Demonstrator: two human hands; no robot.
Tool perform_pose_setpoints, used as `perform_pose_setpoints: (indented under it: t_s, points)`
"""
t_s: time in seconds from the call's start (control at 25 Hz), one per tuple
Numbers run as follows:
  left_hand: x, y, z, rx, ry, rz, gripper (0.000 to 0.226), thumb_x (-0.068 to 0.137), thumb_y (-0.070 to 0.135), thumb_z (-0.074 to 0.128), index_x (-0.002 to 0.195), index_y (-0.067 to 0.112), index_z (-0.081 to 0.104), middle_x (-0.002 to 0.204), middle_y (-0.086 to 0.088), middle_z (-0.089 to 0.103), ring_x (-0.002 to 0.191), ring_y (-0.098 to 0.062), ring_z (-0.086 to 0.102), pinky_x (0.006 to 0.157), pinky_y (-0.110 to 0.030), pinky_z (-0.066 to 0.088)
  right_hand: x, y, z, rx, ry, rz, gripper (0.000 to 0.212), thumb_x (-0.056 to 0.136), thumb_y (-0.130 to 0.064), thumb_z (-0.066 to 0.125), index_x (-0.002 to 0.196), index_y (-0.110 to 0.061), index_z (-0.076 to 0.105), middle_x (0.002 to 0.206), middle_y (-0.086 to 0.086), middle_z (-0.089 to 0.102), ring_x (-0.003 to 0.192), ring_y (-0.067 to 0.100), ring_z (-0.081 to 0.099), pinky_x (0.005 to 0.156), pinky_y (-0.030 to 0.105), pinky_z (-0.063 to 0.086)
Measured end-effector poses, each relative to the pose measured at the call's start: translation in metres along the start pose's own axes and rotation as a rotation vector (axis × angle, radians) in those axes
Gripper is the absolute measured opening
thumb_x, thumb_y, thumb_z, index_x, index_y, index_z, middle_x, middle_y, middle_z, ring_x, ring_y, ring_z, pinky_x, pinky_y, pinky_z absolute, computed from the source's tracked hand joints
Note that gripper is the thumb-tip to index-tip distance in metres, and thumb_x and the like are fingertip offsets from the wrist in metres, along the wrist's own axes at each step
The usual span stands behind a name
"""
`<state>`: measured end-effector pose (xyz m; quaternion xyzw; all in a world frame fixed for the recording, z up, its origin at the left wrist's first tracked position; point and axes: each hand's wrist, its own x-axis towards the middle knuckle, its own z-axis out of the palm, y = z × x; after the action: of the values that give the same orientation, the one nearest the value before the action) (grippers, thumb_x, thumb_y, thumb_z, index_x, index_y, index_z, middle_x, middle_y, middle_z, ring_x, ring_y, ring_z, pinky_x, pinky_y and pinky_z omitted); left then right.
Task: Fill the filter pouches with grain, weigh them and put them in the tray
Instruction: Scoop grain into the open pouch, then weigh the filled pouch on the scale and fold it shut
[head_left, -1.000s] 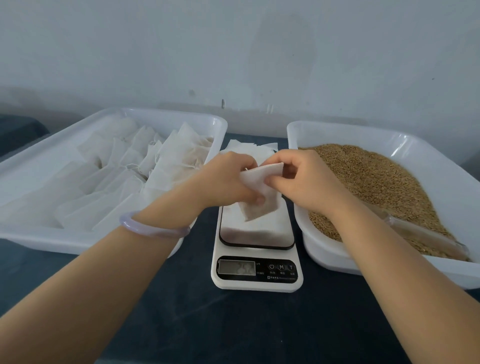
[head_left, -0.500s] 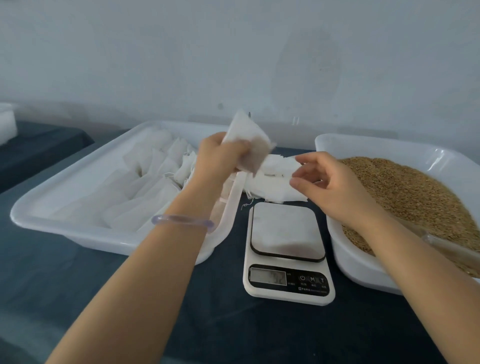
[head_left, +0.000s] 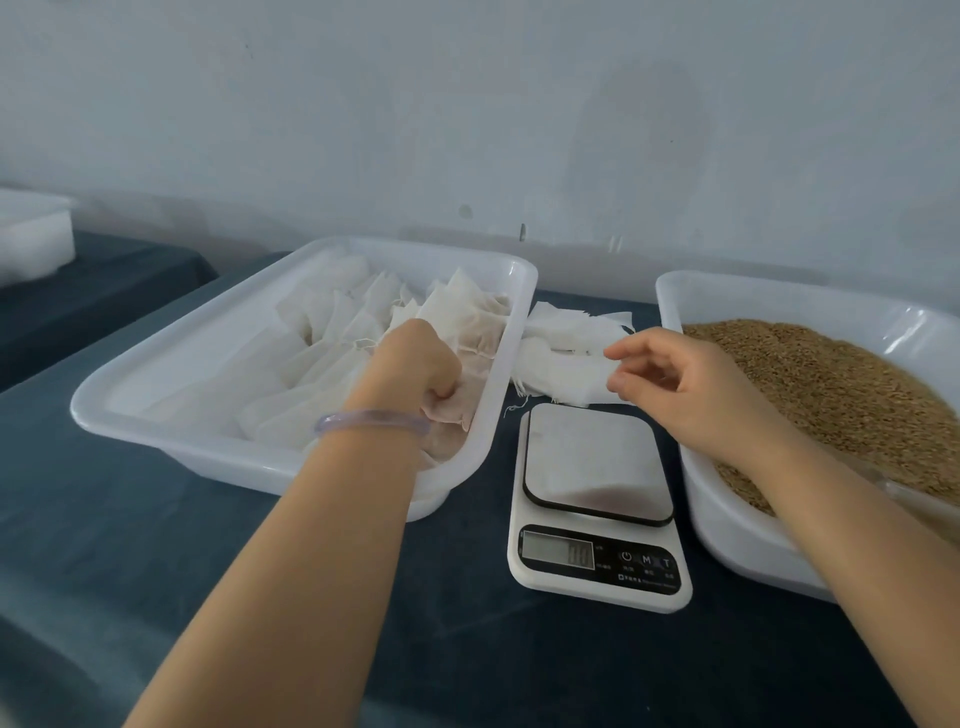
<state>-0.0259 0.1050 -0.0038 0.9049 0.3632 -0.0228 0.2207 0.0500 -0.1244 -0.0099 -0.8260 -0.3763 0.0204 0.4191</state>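
Head view, left hand (head_left: 415, 364): grips pouch (head_left: 451, 408) by tray (head_left: 208, 451) right wall.
Right hand (head_left: 691, 384): loose, holding nothing, over scale (head_left: 597, 467) far edge.

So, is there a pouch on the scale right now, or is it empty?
Empty. The scale platform is bare; the left hand grips the filled pouch down inside the white tray.

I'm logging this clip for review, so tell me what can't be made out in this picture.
Scale display, head view: digits too small and blurred to read.
Pouch in the left hand: mostly covered by the hand itself.
Grain tray: right side cut off by the frame edge.
Right hand: unclear whether it touches the empty pouches.
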Motion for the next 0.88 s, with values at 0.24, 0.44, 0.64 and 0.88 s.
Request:
perform_pose_setpoints:
  t_s: [0.24,0.44,0.64,0.88]
  points:
    - [-0.002,-0.007,-0.008,-0.073,0.148,0.020,0.009,0.080,0.002,0.057,0.087,0.003,0.053,0.080,-0.005,0.051,0.061,-0.019,0.047,0.047,-0.024,0.031,0.001,0.002,-0.001,-0.031,-0.018,0.006,0.016,0.087,-0.021,0.064,0.101,-0.029,0.062,0.085,-0.012,0.068,0.077,-0.001,0.061,0.072,0.013,0.044]
    - [-0.018,-0.026,-0.019,0.270,-0.117,0.008,0.029,0.081,0.006,0.059,0.110,0.009,0.059,0.113,-0.010,0.058,0.097,-0.028,0.055,0.075,-0.030,0.043,0.005,0.003,0.000,-0.031,-0.031,0.005,0.017,0.088,-0.020,0.062,0.099,-0.032,0.060,0.083,-0.012,0.069,0.082,0.002,0.063,0.077,0.019,0.047]
    - [-0.015,-0.031,-0.021,0.282,-0.120,-0.018,0.037,0.079,0.012,0.066,0.115,0.011,0.056,0.114,-0.007,0.058,0.098,-0.029,0.055,0.075,-0.032,0.042,0.005,0.004,0.000,-0.036,-0.028,-0.007,0.017,0.088,-0.019,0.062,0.098,-0.032,0.060,0.082,-0.012,0.068,0.077,-0.002,0.060,0.071,0.014,0.043]
    - [-0.011,-0.013,-0.026,0.116,0.340,0.114,0.032,0.083,0.004,0.049,0.113,0.012,0.058,0.115,-0.009,0.060,0.105,-0.031,0.055,0.087,-0.036,0.045,0.006,0.004,0.001,-0.054,-0.023,0.022,0.018,0.088,-0.018,0.060,0.101,-0.030,0.060,0.085,-0.012,0.066,0.079,-0.005,0.057,0.066,0.003,0.040]
